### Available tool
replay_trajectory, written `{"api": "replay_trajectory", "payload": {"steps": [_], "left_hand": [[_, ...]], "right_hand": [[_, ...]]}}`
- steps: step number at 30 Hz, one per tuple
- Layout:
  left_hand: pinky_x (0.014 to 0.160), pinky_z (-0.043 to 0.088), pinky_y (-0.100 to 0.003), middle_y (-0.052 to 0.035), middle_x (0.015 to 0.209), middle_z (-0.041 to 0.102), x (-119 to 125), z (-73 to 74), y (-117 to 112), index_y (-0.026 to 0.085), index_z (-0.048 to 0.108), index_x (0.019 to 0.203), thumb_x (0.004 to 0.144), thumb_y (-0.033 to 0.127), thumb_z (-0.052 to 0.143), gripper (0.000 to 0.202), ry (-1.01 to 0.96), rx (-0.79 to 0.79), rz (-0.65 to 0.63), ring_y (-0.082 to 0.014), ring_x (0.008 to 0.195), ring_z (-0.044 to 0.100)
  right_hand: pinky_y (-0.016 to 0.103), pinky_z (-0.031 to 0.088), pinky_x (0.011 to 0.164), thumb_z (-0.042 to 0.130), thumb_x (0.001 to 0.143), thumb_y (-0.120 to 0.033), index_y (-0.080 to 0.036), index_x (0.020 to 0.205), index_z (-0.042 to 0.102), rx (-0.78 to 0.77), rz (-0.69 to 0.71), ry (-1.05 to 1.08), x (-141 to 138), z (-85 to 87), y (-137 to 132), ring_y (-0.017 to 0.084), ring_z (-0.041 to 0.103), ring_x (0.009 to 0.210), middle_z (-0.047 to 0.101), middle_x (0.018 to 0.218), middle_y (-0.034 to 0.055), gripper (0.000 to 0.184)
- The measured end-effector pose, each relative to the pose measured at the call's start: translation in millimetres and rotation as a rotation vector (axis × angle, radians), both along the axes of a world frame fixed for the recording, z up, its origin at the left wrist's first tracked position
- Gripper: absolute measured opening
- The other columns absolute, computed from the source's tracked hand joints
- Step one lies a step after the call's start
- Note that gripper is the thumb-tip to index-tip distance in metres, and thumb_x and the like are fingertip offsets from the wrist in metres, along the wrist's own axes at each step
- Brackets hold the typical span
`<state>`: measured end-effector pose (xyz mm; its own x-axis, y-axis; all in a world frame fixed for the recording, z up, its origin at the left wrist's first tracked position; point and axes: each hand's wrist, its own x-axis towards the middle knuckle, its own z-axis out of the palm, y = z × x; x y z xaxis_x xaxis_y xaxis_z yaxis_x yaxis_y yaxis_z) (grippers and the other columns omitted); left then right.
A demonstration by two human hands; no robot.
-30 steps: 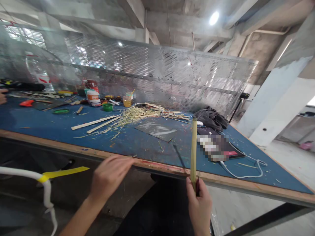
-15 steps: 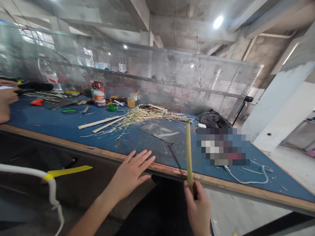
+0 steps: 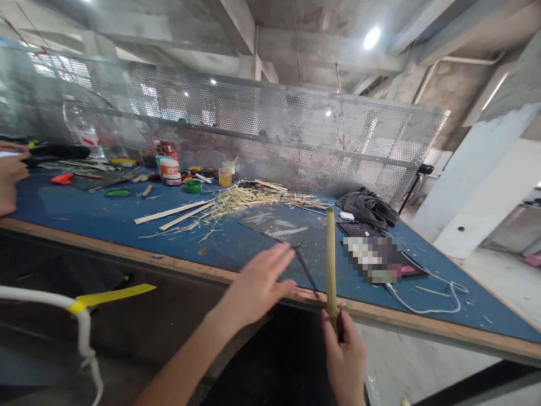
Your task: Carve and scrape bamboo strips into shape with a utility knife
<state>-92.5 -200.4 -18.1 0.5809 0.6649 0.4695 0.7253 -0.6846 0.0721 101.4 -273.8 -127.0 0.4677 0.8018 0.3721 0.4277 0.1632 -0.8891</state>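
Observation:
A greenish bamboo strip (image 3: 331, 254) stands nearly upright in my right hand (image 3: 345, 352), pinched near its lower end in front of the table edge. Something dark reddish shows beside the strip at my fingers, too small to name. My left hand (image 3: 260, 285) holds nothing; its fingers stretch toward the strip and are a little blurred, apart from it. Beyond my hands a dark flat mat (image 3: 274, 225) lies on the blue table (image 3: 177, 239). Behind the mat is a heap of pale bamboo shavings (image 3: 240, 198), with two flat bamboo strips (image 3: 169, 211) at its left.
To the right lie a tablet (image 3: 416, 269) with a white cable (image 3: 426, 311) and a dark cloth (image 3: 367, 207). Paint jars (image 3: 169, 169), a green lid (image 3: 117, 192) and a large bottle (image 3: 87, 132) stand further left. Another person's hand (image 3: 10, 175) is at the left edge.
My left hand has moved right and up, closer to the bamboo strip. My right hand with the strip has shifted slightly right.

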Motion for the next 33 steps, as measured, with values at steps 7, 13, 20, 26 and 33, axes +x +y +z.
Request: {"api": "replay_trajectory", "payload": {"steps": [7,13,20,26,33], "left_hand": [[0.111,0.029,-0.042,-0.001,0.146,0.037,38.1,-11.2,34.9,0.031,0.04,0.138,0.085,0.064,0.043,0.062,0.209,-0.27,-0.03,-0.0219,0.136,0.033],[0.094,0.021,-0.075,-0.0301,0.122,0.055,-83.6,30.2,77.8,0.006,0.068,0.105,0.086,0.035,0.053,0.038,0.115,-0.127,0.646,-0.0477,0.125,0.039],[0.114,0.014,-0.049,-0.0059,0.086,0.073,-56.6,45.8,40.1,0.018,0.07,0.097,0.09,0.034,0.043,0.033,-0.368,-0.077,0.4,-0.0237,0.094,0.066],[0.083,0.051,-0.033,-0.007,0.102,0.07,22.1,3.1,-16.3,0.018,0.061,0.113,0.085,0.049,0.054,0.042,-0.968,-0.876,-0.189,-0.0223,0.092,0.066],[0.055,0.048,-0.018,-0.0057,0.08,0.07,36.1,-17.7,-35.6,0.014,0.063,0.09,0.065,0.029,0.079,0.034,-1.232,-1.184,-0.145,-0.014,0.066,0.064]], "right_hand": [[0.022,0.034,0.051,0.057,0.077,-0.058,-0.019,0.069,0.054,-0.011,-0.139,0.041,24.4,5.1,-7.8,0.012,0.041,0.052,0.045,0.054,-0.005,0.04],[0.022,0.035,0.051,0.058,0.075,-0.06,-0.018,0.071,0.057,-0.028,-0.132,0.07,26.7,1.9,-3.9,0.012,0.042,0.053,0.048,0.055,-0.0038,0.042],[0.021,0.033,0.044,0.062,0.076,-0.053,-0.018,0.077,0.057,-0.014,0.09,0.292,-11.0,6.0,-1.5,0.01,0.04,0.047,0.043,0.053,-0.0064,0.036],[0.018,0.021,0.035,0.063,0.073,-0.058,-0.019,0.079,0.053,-0.092,0.352,0.697,-59.1,18.9,-4.3,0.006,0.029,0.039,0.036,0.049,-0.0091,0.041],[0.017,0.019,0.034,0.053,0.081,-0.06,-0.02,0.09,0.052,-0.052,0.474,0.774,-85.0,11.5,-8.8,0.006,0.024,0.038,0.036,0.046,-0.0097,0.042]]}}
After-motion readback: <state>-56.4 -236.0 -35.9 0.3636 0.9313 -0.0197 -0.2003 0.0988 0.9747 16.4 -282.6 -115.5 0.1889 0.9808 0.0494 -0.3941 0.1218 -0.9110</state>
